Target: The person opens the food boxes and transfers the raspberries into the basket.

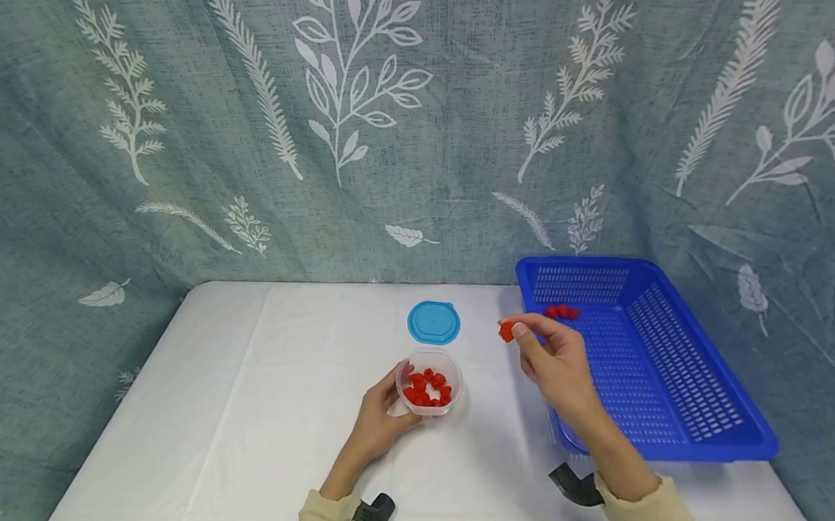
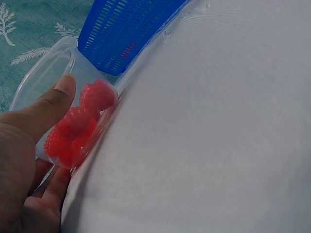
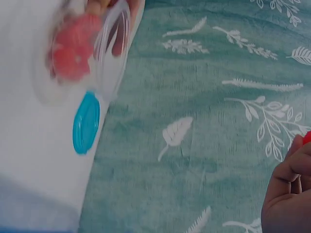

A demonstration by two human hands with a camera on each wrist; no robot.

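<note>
My left hand point(image 1: 378, 426) grips a clear round plastic tub point(image 1: 433, 357) from its left side, thumb toward the near side. Several red raspberries point(image 1: 419, 388) lie in the tub; through its wall in the left wrist view, raspberries point(image 2: 97, 95) show heaped near the bottom. Right of the tub, above the table, my right hand point(image 1: 561, 367) pinches a raspberry point(image 1: 506, 332) between thumb and fingertips. At the edge of the right wrist view, only a sliver of this raspberry point(image 3: 307, 139) shows beside the fingers.
A blue perforated basket point(image 1: 617, 360) stands at the table's right side, with a few raspberries point(image 1: 562, 311) in its far left corner. Behind the tub a blue lid point(image 1: 433, 322) lies flat on the white tablecloth point(image 1: 276, 409). A leaf-patterned green curtain point(image 1: 456, 188) hangs behind.
</note>
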